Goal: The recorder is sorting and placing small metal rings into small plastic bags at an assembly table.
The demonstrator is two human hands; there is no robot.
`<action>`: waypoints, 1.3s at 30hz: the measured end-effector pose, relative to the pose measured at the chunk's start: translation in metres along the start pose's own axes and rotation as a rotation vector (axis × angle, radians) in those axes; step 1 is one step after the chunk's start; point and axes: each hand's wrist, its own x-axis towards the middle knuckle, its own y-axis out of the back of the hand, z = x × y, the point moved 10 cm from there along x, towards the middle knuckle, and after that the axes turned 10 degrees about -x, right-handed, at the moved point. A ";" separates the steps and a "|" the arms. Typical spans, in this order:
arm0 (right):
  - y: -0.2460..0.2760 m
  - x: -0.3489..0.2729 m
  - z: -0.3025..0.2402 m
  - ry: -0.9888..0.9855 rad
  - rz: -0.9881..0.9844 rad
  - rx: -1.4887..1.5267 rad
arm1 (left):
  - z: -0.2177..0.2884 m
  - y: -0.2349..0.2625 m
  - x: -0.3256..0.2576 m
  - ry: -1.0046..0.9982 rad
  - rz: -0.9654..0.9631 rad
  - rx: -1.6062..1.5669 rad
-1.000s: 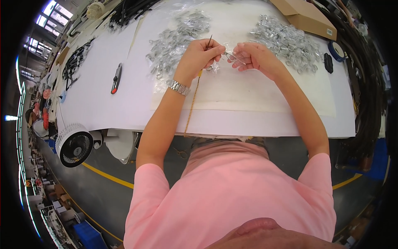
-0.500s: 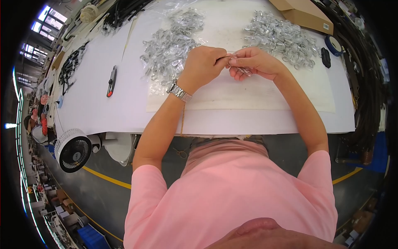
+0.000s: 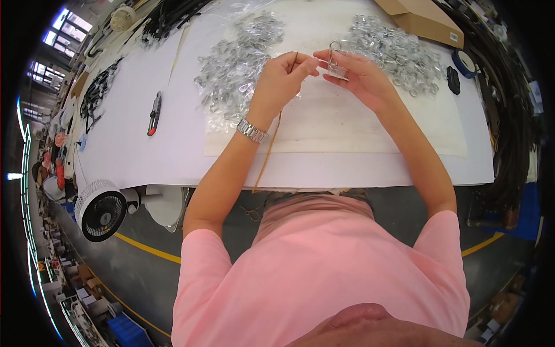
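Observation:
My left hand (image 3: 281, 81) pinches the top end of a thin brown cord (image 3: 267, 147) that hangs down past my wristwatch (image 3: 252, 130) to the table's front edge. My right hand (image 3: 356, 75) holds a small clear packet with a metal ring (image 3: 335, 56) between thumb and fingers, close to the left fingertips. Both hands hover over a cream paper sheet (image 3: 358, 124) on the white table (image 3: 144, 162). A heap of small clear packets with metal parts (image 3: 237, 63) lies left of my hands, another heap (image 3: 396, 49) lies to the right.
A red-and-black cutter (image 3: 153, 114) lies on the table at left. Cardboard boxes (image 3: 425, 20) stand at the back right, a blue tape roll (image 3: 464, 62) beside them. Black cable bundles (image 3: 98, 95) lie at far left and along the right edge. A white fan (image 3: 102, 209) stands below the table.
Both hands have lifted and drawn slightly apart. The right hand now holds the ringed packet higher, while the left hand still pinches the cord.

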 end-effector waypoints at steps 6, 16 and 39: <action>-0.022 -0.002 0.007 0.019 -0.065 0.019 | -0.013 -0.022 -0.004 0.074 -0.149 -0.246; -0.017 -0.008 0.005 -0.013 0.000 0.063 | -0.024 -0.027 -0.010 0.201 -0.230 -0.309; 0.014 -0.021 0.015 -0.039 0.308 0.143 | -0.011 -0.009 -0.009 0.172 -0.066 -0.196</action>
